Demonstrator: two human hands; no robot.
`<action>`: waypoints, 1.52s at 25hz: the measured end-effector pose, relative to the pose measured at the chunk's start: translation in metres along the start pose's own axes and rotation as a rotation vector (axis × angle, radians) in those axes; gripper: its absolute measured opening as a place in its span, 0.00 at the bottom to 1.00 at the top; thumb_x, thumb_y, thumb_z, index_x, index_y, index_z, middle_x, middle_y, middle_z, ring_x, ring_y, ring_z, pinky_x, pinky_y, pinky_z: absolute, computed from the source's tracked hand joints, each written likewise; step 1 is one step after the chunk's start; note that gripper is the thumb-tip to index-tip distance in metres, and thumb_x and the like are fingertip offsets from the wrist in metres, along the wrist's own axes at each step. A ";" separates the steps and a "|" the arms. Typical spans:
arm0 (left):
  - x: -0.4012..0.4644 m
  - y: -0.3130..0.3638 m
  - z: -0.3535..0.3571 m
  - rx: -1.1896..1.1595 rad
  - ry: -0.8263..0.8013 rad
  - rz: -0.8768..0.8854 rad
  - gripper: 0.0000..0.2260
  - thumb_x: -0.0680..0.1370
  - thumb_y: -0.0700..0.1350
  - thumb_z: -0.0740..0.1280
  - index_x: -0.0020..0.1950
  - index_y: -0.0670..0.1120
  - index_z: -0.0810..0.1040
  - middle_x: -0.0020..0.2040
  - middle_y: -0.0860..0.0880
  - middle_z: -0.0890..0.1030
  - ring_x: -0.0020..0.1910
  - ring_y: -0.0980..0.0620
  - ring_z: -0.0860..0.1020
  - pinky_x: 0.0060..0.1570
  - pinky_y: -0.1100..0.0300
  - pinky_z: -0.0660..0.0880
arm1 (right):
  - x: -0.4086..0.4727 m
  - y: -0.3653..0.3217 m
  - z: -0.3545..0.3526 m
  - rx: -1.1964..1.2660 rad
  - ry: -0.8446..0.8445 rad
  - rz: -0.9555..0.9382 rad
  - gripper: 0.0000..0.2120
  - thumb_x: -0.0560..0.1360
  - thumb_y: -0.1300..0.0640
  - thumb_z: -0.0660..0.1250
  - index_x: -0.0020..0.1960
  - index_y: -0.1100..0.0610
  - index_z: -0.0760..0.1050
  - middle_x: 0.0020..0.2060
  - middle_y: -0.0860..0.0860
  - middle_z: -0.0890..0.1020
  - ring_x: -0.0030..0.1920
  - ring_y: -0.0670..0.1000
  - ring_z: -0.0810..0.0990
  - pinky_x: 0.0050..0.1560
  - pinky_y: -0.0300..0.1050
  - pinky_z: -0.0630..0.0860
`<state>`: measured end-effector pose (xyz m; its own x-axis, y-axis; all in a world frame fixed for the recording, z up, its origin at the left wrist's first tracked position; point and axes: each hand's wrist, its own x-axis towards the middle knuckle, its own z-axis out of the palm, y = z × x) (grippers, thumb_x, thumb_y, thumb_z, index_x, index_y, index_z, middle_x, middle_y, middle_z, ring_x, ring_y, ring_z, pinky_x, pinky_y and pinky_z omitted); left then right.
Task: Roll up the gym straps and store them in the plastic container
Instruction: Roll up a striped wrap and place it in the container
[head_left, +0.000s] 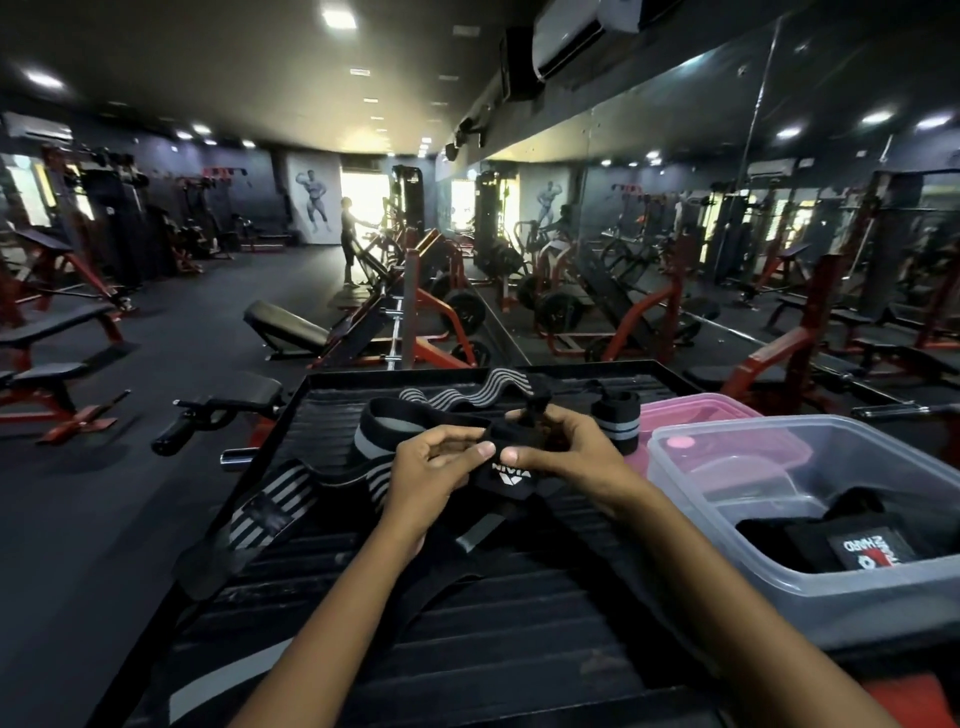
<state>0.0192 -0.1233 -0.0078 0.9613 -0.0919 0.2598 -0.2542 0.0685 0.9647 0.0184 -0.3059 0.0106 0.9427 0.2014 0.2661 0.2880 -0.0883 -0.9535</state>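
Both hands, left (431, 470) and right (563, 452), pinch black woven strap (506, 475) over ribbed platform (467, 597).

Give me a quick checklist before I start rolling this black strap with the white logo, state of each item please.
1. Both hands on the black strap with the white logo: ok, left hand and right hand pinch it.
2. Strap's tail free to roll: cannot tell, it runs under other straps on the black ribbed platform.
3. Clear plastic container open: ok, no lid on it.
4. Room inside: ok, only one black rolled wrap shows.
5. Container within reach: ok, it is beside the right forearm.
6. Other straps sorted: not ok, the grey-striped strap lies unrolled.
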 end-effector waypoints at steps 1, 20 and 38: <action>0.000 0.001 0.001 -0.021 -0.014 -0.001 0.07 0.73 0.40 0.73 0.50 0.46 0.83 0.43 0.48 0.86 0.46 0.53 0.84 0.49 0.56 0.79 | -0.001 -0.006 -0.002 -0.057 -0.029 0.007 0.20 0.65 0.60 0.79 0.55 0.60 0.78 0.47 0.54 0.85 0.48 0.49 0.83 0.51 0.44 0.80; 0.111 -0.049 0.203 0.684 -0.121 0.017 0.37 0.73 0.52 0.72 0.77 0.56 0.55 0.72 0.42 0.59 0.71 0.39 0.61 0.64 0.46 0.67 | 0.022 -0.032 -0.197 -0.613 0.422 0.213 0.25 0.60 0.53 0.82 0.54 0.55 0.78 0.49 0.52 0.83 0.51 0.54 0.82 0.56 0.55 0.79; 0.141 -0.056 0.197 0.728 -0.147 0.077 0.19 0.68 0.59 0.74 0.56 0.56 0.76 0.56 0.50 0.68 0.62 0.48 0.63 0.63 0.51 0.63 | 0.056 0.007 -0.205 -1.169 -0.037 0.408 0.23 0.69 0.57 0.73 0.62 0.52 0.73 0.61 0.52 0.79 0.61 0.55 0.76 0.61 0.47 0.73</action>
<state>0.1478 -0.3354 -0.0167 0.9268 -0.2492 0.2810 -0.3754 -0.5902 0.7146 0.1074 -0.4956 0.0477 0.9989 -0.0190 -0.0427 -0.0296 -0.9644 -0.2628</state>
